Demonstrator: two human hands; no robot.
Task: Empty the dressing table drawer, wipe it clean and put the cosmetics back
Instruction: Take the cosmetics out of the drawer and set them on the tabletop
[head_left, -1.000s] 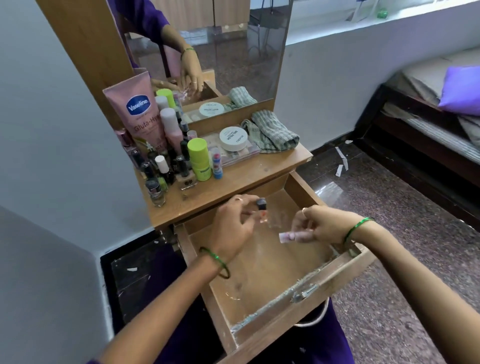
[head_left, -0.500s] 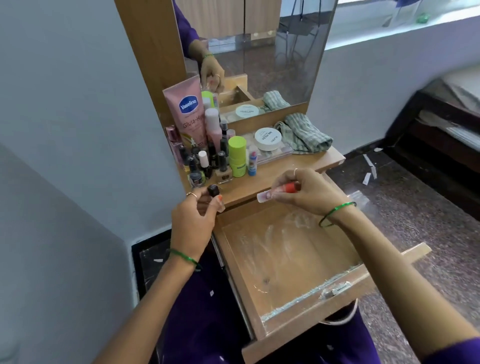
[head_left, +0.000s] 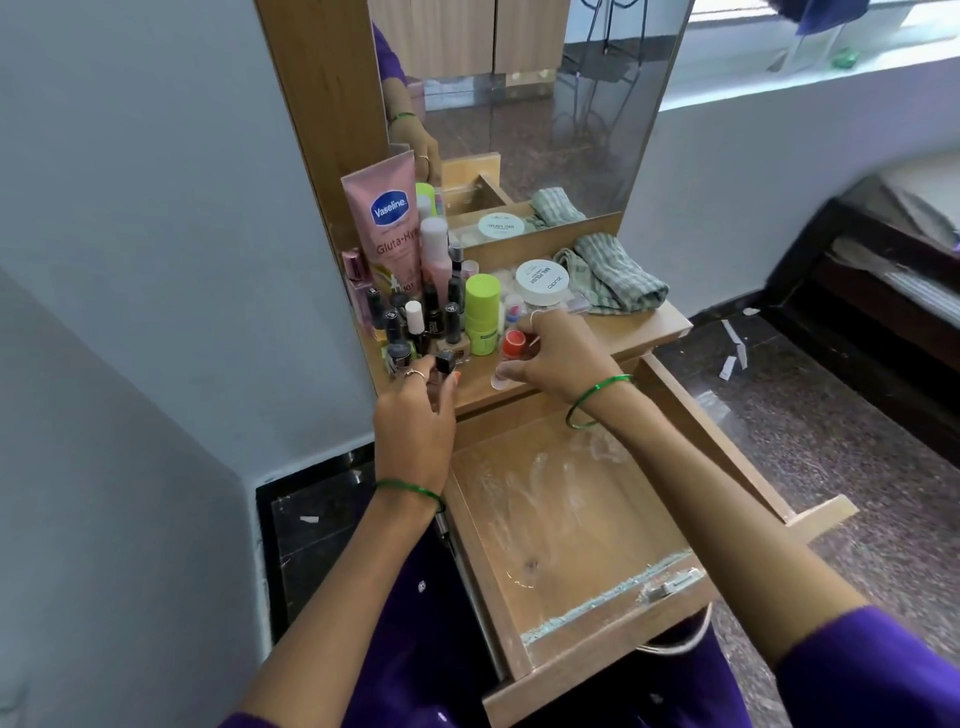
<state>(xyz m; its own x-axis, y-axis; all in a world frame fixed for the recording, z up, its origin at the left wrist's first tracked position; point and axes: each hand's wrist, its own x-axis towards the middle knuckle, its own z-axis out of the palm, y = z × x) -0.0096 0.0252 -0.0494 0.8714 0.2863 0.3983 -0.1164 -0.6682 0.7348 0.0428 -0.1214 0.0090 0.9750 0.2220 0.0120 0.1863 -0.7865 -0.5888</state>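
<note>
left hand (head_left: 415, 415) grips black-capped bottle (head_left: 445, 362) | right hand (head_left: 558, 353) grips red-capped tube (head_left: 510, 353) | above tabletop (head_left: 623, 332)

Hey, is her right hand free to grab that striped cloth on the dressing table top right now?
Probably not yet. The right hand is gripping a red-capped tube, so it would have to set that down first. The striped cloth lies uncovered just beyond, with only the white jar beside it.

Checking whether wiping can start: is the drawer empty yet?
Empty. The open drawer shows only a bare, smudged wooden bottom; the left hand and right hand hold small cosmetics over the tabletop.
</note>
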